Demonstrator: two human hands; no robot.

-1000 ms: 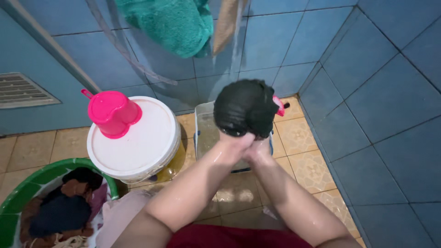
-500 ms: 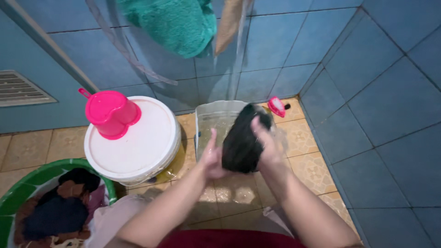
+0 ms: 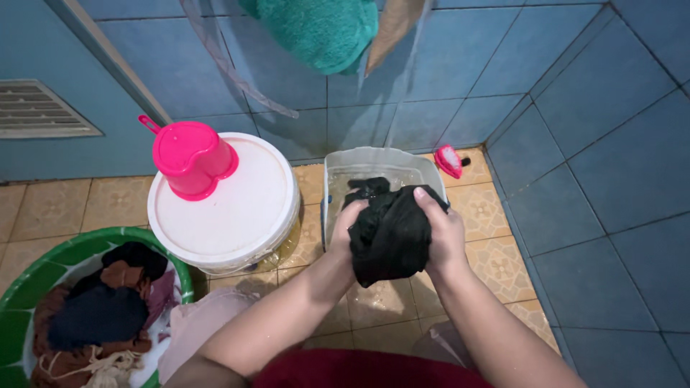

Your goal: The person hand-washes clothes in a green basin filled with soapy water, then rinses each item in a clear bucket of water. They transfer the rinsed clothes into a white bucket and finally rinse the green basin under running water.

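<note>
**Both hands clamped on the wet black cloth, above the tub's near rim**

Squeezed between the two palms, the black cloth point(image 3: 392, 233) is bunched into a lump whose long axis runs roughly from 12 down to 6 o'clock. The left hand point(image 3: 346, 231) presses in from 9 o'clock, fingers wrapped round the bundle's side; the right hand point(image 3: 440, 231) closes on it from 3 o'clock, fingertips curled over the top. Both sit equally near, each touching the cloth. The bundle hangs over the near edge of the clear tub point(image 3: 338, 169) of water, which lies at 12 o'clock from the grip. A white bucket point(image 3: 237, 208) with a pink dipper point(image 3: 190, 156) stands at 9 to 10 o'clock; a green basin point(image 3: 43, 266) of laundry sits at 8 o'clock.
</note>
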